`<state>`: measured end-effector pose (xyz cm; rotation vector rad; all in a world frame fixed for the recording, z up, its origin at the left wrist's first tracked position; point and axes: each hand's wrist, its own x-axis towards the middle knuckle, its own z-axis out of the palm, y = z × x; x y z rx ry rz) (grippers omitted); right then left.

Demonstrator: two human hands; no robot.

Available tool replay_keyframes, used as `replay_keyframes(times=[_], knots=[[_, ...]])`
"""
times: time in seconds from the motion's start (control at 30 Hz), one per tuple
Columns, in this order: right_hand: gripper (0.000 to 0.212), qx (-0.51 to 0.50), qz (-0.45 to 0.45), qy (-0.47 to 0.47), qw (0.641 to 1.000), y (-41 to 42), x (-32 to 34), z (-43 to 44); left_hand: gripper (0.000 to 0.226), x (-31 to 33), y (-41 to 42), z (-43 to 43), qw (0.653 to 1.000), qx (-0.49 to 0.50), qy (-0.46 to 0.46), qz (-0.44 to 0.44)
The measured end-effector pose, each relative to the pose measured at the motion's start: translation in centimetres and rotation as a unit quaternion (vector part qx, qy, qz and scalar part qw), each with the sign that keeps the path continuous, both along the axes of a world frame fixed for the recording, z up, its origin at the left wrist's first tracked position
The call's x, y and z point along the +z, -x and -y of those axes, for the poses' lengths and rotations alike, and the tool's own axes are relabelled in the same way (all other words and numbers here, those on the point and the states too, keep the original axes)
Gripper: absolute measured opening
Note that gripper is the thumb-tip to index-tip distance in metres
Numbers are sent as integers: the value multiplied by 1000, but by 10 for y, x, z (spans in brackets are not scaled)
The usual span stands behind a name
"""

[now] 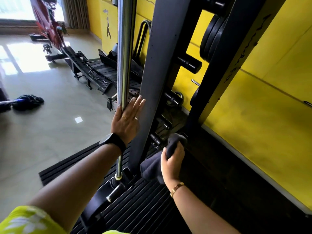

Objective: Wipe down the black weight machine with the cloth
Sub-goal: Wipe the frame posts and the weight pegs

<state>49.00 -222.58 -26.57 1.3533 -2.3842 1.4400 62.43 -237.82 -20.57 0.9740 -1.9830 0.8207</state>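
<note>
Two hands were on the job at the black weight machine, which stood directly in front of you against the yellow wall. Your left hand lay flat on the machine's matte, flat-faced upright, fingers straight and close together, its thumb side against the polished chrome rod running beside that post. Your right hand sat lower and to the right, apart from the left, with its fingers curled round a bunched dark grey cloth. The cloth looked soft and loosely folded. Its upper end reached the foot of the rear black post, though whether it touched there could not be told.

The only holders in sight were the frame's storage pegs. A stack of round black weight plates hung high at the rear, and a thick cylindrical peg jutted out below them.

A ribbed black mat lay under the machine. On the glossy pale floor beyond it rested a stringy dark mop.
</note>
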Motion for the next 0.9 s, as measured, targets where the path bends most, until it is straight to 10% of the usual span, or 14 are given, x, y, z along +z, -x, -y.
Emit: replay_keyframes(times=[0.27,0.4,0.63,0.73,0.9], knots=[[74,38,-182,-408,894,-15,13,75,70,-51,-8,4,988,48,-21,148],[59,-20,-228,-386,894,-14,15,84,64,-61,-6,7,981,55,-63,176],[38,56,-26,-448,892,25,43,104,68,-46,-9,-4,972,92,-12,216],[40,18,-150,-319,936,13,21,88,72,-47,-8,-8,972,94,-13,217],[49,56,-338,-240,908,12,-10,46,77,-58,-10,-13,957,126,-43,258]])
